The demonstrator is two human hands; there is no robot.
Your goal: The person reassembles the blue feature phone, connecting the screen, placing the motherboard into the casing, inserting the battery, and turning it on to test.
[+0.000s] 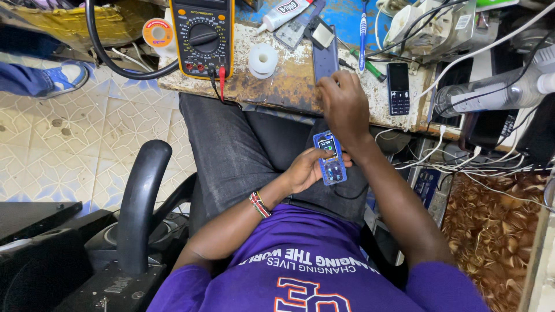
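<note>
My left hand (305, 169) holds a small blue keypad phone (330, 159) over my lap, its screen lit. A beaded band sits on that wrist. My right hand (344, 106) reaches forward to the worn workbench (289, 86), fingers bent at the near end of a dark flat phone panel (325, 58) lying there. Whether the fingers grip it I cannot tell.
On the bench: a yellow multimeter (203, 36) with red and black leads, a white solder spool (263, 59), a glue tube (284, 13), a blue toothbrush (362, 32), a black keypad phone (398, 88). Cables tangle at right. A black chair armrest (140, 202) stands left.
</note>
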